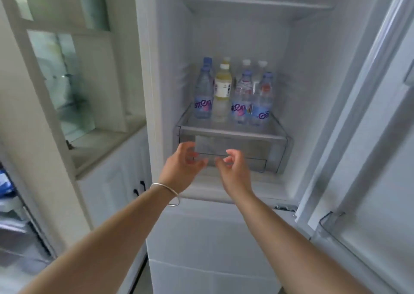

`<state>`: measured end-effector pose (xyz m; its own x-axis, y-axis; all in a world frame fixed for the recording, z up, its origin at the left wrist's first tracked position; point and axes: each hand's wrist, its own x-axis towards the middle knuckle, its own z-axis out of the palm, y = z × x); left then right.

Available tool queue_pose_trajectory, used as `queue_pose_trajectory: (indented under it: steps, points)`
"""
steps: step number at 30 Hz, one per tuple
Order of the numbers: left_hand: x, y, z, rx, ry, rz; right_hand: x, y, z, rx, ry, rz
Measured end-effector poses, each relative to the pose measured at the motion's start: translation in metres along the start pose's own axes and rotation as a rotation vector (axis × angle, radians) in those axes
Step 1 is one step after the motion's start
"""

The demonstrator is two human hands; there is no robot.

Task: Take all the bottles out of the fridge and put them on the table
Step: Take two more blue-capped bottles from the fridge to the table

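Our two hands reach up to the open fridge (pixel 224 35).
The bottles (pixel 233 94) stand close together on its shelf (pixel 230 132). Our left hand (pixel 181 168) and right hand (pixel 233 170) have loosely curled fingers and hold nothing.

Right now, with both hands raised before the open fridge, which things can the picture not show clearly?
- Back-row bottles: only caps show; the front bottles hide the rest.
- Bottle count: uncertain for that reason.
- Drawer contents: frosted front, partly covered by left hand and right hand.
- Table: out of view.
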<state>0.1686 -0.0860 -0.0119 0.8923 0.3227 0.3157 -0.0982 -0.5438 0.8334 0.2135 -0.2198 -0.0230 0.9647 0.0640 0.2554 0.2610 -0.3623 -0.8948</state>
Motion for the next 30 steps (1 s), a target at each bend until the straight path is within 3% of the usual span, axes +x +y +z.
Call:
queue_pose_trajectory:
  steps: [11,19,30]
  points:
    - [0.185,0.031,0.09,-0.159,-0.07,0.042,0.187,0.014,-0.026,0.053,0.25,-0.026]
    - [0.273,0.03,0.149,-0.204,-0.083,0.189,0.271,0.032,-0.053,0.034,0.583,-0.116]
    - [0.293,0.03,0.193,-0.421,0.069,0.203,0.32,0.052,-0.058,0.203,0.385,-0.068]
